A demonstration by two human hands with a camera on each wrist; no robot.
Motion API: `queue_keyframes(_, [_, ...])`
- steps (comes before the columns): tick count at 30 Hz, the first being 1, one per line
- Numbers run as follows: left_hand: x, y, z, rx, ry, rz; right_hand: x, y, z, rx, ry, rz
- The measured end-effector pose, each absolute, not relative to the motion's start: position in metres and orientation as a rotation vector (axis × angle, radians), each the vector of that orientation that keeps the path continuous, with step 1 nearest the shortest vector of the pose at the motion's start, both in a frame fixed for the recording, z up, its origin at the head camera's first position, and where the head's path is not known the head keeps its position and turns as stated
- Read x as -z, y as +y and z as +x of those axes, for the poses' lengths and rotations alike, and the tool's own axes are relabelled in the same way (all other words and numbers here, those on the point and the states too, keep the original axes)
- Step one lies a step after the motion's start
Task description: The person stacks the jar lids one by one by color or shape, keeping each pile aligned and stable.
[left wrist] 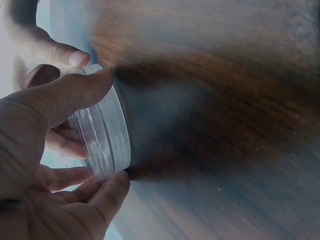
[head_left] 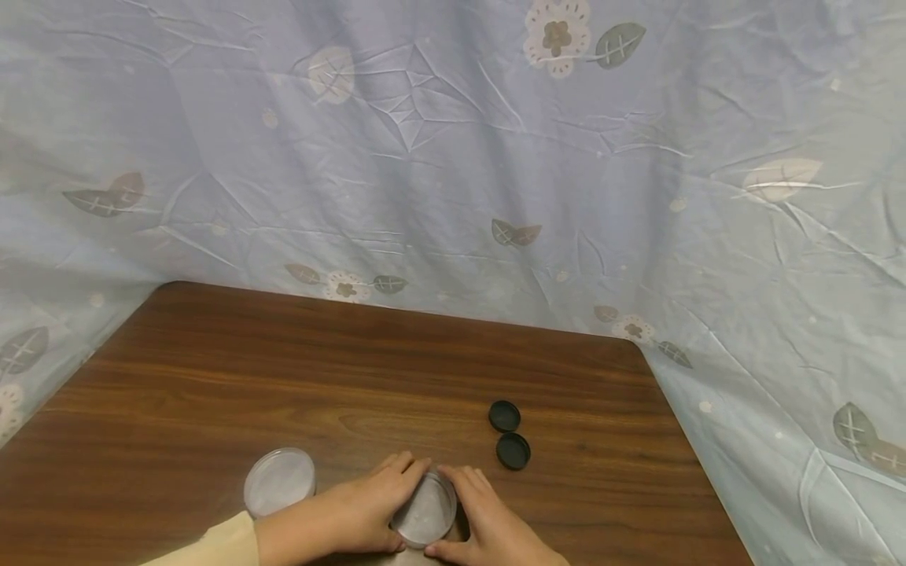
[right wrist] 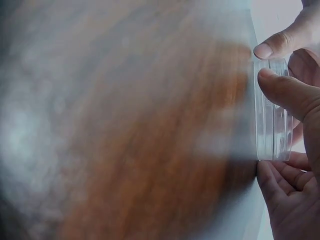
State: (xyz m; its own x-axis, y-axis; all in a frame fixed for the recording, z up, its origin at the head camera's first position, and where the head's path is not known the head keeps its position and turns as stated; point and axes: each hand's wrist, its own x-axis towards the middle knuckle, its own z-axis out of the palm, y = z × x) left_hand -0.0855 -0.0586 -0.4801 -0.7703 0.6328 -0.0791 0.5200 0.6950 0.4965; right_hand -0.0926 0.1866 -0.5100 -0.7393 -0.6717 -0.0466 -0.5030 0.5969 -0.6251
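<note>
Both hands hold one clear, shallow round container (head_left: 427, 515) at the table's near side. My left hand (head_left: 371, 503) grips its left edge, and my right hand (head_left: 488, 519) grips the opposite edge. Seen from the left wrist, the container (left wrist: 107, 132) shows ridged clear walls, with the thumb on one side and fingertips on the other. In the right wrist view the container (right wrist: 272, 125) stands between the right thumb and fingers, close to the tabletop. Whether it touches the table cannot be told. Its contents, if any, are unclear.
A second clear round container (head_left: 279, 479) rests left of the hands, partly covered by the left forearm. Two small black round caps (head_left: 505, 417) lie close together beyond the right hand. Patterned cloth (head_left: 439, 196) hangs around the wooden table's (head_left: 318, 369) back and sides.
</note>
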Motion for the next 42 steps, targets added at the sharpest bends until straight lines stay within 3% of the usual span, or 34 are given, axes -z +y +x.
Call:
queue_keyframes(23, [0.478, -0.059, -0.088, -0.693, 2.639, 0.893, 0.509, 0.185, -0.09, 0.853, 2.562, -0.925])
queue_keyframes(31, [0.475, -0.06, -0.087, -0.689, 2.634, 0.847, 0.504, 0.186, -0.09, 0.881, 2.463, -0.791])
queue_keyframes(42, [0.439, -0.062, -0.107, -0.768, 2.592, 0.724, 0.499, 0.211, -0.1, 1.052, 2.531, -0.909])
